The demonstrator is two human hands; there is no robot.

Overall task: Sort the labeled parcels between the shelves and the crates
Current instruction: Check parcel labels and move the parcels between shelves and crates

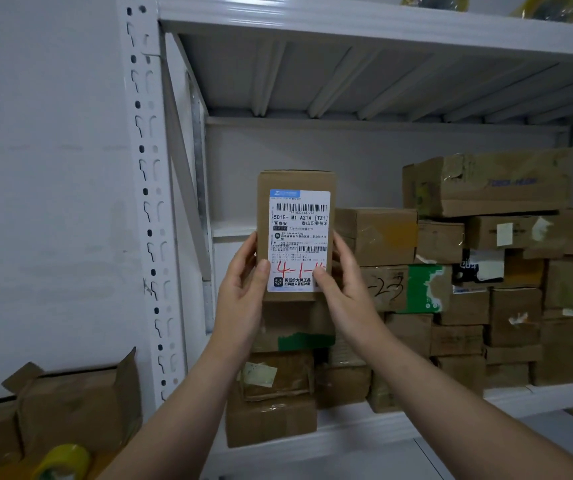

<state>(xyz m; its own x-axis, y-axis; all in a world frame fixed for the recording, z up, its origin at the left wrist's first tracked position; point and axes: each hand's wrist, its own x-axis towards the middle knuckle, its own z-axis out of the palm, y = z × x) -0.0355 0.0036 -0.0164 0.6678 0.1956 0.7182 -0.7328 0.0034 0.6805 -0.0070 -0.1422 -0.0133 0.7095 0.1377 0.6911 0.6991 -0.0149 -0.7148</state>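
A small brown cardboard parcel (296, 216) stands upright at the left end of the shelf row, on top of a stack of boxes. Its white shipping label faces me, with barcodes and red handwriting near the bottom. My left hand (243, 289) grips its lower left side, thumb on the label's edge. My right hand (342, 285) grips the lower right side, thumb over the red writing. Stacked cardboard parcels (468, 271) fill the white metal shelf (555, 393) to the right.
A white perforated upright post (146, 202) stands left of the shelf, against a pale wall. An open cardboard box (77, 407) and a yellow tape roll (63, 460) sit at lower left. The upper shelf board (382, 26) carries yellow tape rolls.
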